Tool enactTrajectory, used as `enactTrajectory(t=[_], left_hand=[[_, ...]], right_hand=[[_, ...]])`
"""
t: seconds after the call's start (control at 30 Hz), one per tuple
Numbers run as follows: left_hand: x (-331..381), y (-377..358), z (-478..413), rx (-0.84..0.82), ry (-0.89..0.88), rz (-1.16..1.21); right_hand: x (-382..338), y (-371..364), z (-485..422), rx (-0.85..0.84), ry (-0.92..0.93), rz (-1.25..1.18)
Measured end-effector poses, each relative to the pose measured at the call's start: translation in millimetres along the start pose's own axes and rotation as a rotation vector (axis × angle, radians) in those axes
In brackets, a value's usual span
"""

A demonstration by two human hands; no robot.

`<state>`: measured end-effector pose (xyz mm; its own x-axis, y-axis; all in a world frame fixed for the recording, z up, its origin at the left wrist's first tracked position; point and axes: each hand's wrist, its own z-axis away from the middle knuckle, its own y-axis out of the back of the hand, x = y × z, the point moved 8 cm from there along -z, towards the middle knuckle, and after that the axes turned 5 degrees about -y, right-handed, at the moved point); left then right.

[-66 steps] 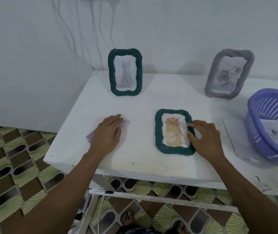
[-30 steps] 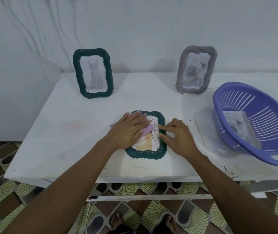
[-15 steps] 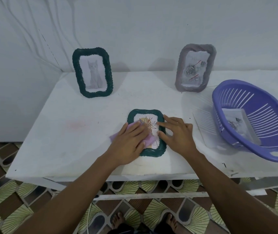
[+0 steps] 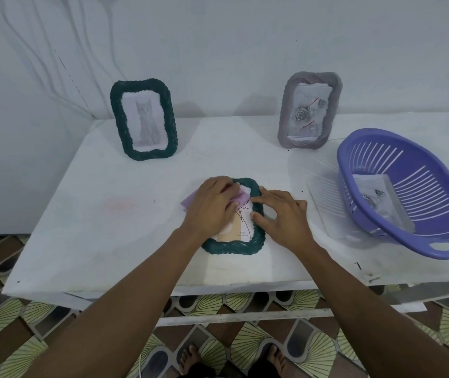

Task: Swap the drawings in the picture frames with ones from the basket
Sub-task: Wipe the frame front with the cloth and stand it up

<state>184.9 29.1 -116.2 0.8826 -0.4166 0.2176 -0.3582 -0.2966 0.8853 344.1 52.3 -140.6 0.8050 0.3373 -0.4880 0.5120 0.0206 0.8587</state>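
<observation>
A dark green woven frame [image 4: 234, 245] lies flat near the table's front edge, with a flower drawing [image 4: 238, 227] showing in it. My left hand [image 4: 211, 208] presses a purple cloth [image 4: 188, 203] onto the upper part of that frame. My right hand [image 4: 280, 216] rests flat on the frame's right edge, fingers spread. A second green frame [image 4: 144, 118] with a cat drawing stands at the back left. A grey frame [image 4: 309, 110] with a rose drawing stands at the back right. The purple basket [image 4: 406, 192] at the right holds a drawing [image 4: 376, 197].
A white ridged sheet [image 4: 324, 197] lies on the white table [image 4: 108, 214] between the flat frame and the basket. The wall runs close behind the standing frames. Patterned floor tiles and bare feet show below the table's front edge.
My left hand has brought the purple cloth from the table's left onto the flat frame and slid it up towards the frame's top. My right hand stayed on the frame's right edge.
</observation>
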Motion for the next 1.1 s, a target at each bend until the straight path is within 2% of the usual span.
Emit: enactTrajectory(t=[0.23, 0.33, 0.47, 0.7, 0.9, 1.0, 1.1], left_hand=[[1, 3, 10, -0.091, -0.153, 0.13], [3, 8, 43, -0.161, -0.193, 0.21], [9, 20, 76, -0.154, -0.244, 0.263], [14, -3, 31, -0.177, -0.162, 0.226], [-23, 3, 15, -0.02, 0.1, 0.132], [-14, 3, 13, -0.01, -0.013, 0.178], [5, -1, 27, -0.077, -0.143, 0.253]], right_hand=[[-1, 2, 1, 0.015, -0.01, 0.011], [-1, 2, 0, 0.01, -0.016, 0.023], [-1, 0, 0, 0.001, -0.017, 0.045], [-2, -1, 0, -0.003, -0.017, 0.024], [-1, 1, 0, 0.0, -0.015, 0.023], [0, 0, 1, -0.001, -0.015, 0.022], [-1, 0, 1, 0.0, -0.015, 0.025]])
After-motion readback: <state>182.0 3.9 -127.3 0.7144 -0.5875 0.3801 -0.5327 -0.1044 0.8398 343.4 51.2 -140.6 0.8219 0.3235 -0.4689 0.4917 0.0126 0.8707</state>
